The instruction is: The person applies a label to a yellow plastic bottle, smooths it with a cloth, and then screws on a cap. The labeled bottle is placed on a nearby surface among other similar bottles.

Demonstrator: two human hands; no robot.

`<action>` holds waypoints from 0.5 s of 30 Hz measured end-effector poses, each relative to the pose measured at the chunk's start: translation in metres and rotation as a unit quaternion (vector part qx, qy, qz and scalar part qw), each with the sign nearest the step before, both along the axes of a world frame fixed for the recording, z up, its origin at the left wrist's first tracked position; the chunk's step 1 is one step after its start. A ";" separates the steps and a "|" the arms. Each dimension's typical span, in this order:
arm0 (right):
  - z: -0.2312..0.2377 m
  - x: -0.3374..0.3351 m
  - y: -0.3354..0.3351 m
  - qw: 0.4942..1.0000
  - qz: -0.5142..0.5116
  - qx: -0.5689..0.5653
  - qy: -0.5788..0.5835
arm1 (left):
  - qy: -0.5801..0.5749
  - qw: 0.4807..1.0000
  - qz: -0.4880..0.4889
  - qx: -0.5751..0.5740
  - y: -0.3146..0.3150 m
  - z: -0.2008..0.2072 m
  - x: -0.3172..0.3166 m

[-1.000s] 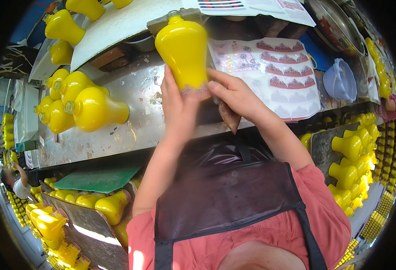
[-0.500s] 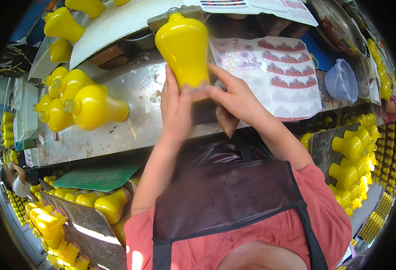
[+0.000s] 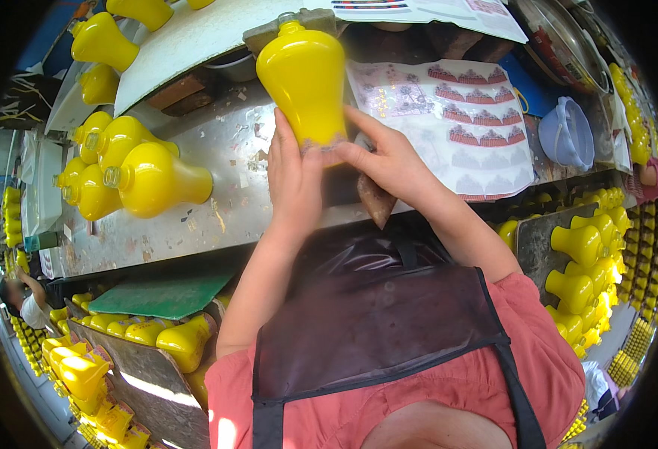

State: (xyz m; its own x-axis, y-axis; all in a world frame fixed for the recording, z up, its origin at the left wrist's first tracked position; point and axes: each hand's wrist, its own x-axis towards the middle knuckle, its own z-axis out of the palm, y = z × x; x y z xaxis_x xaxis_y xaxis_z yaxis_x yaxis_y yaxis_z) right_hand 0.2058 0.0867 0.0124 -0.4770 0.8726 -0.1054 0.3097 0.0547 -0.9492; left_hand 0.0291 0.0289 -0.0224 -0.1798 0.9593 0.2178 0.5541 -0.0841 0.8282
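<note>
A glossy yellow glass bottle (image 3: 302, 71) lies on its side, its neck pointing away from me and resting at a grey block (image 3: 260, 36). A pinkish patterned decal strip (image 3: 315, 142) lies on the bottle at its near, base end. My left hand (image 3: 293, 168) grips the left side of that end, thumb up by the decal. From the right, my right hand (image 3: 385, 153) closes on the same end, with its thumb pressing the decal edge. Beside my right hand is a sheet of decals (image 3: 482, 112), with several crown-edged strips in rows.
Several yellow bottles (image 3: 157, 179) lie on the metal table (image 3: 231, 150) at left, more on the white board (image 3: 172, 52) behind. A lilac bucket (image 3: 566, 133) stands at right. A brown pointed piece (image 3: 376, 200) juts over the table's near edge. Racks of bottles (image 3: 579, 251) flank me.
My right thumb has shifted slightly left along the decal at the bottle's base. The bottle and my left hand stay nearly in place.
</note>
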 end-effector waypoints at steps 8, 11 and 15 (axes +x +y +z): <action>0.002 0.000 0.000 1.000 -0.001 -0.014 -0.014 | -0.024 1.000 -0.004 -0.004 -0.002 0.007 0.001; 0.001 0.001 0.001 1.000 0.001 -0.024 -0.019 | -0.076 0.997 -0.015 0.009 0.000 0.006 -0.001; -0.001 -0.001 -0.001 1.000 -0.003 -0.017 -0.016 | -0.173 0.983 -0.049 0.022 -0.002 0.010 -0.001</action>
